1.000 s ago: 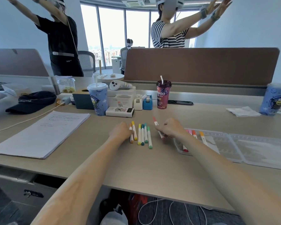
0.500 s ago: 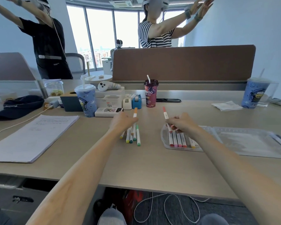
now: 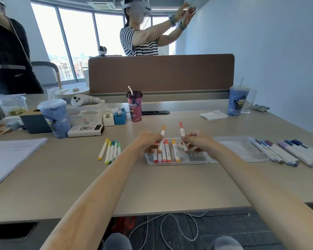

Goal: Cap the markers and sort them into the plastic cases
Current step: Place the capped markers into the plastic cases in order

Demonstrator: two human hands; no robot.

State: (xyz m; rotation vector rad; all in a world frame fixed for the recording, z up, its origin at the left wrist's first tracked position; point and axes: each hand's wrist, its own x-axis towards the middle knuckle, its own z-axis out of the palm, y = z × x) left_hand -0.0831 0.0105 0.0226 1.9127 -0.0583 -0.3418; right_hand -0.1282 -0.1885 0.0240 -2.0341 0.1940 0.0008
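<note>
Mid-sort, our L hand [image 3: 148, 141] gripped an orange marker [image 3: 162, 135], R hand [image 3: 197, 141] a red marker [image 3: 181, 130], both prob. bound for the clear case [image 3: 197, 161].

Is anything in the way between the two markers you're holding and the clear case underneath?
Nothing visible. The orange marker in the left hand and the red marker in the right hand are over the clear case; several markers lie in its left part, the right looks free.

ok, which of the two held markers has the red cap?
The red-capped marker, gripped in the right hand; the left hand grips the orange-capped marker.
</note>
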